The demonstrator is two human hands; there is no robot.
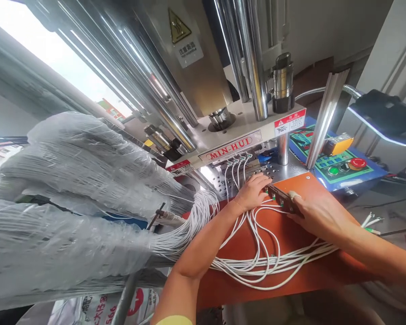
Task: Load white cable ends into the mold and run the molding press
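Between my two hands is a dark metal mould bar (281,195), lying at a slant over the orange work surface. My left hand (253,193) grips its far left end, fingers curled over the edge. The near right end is held by my right hand (313,213), which has a pale wrap on one fingertip. Small green connector ends (274,197) sit along the bar, and white cables (259,234) run from them in loops toward me. Behind my left hand, several more white cables (238,172) lead to connectors under the MIN-HUI press plate (232,146).
Plastic-wrapped cable bundles (77,171) fill the left side. A blue control box (345,164) with a red button stands at the right, below a lit lamp (385,115). Steel press columns (253,58) rise behind the bar. Loose cable ends (371,222) lie at right.
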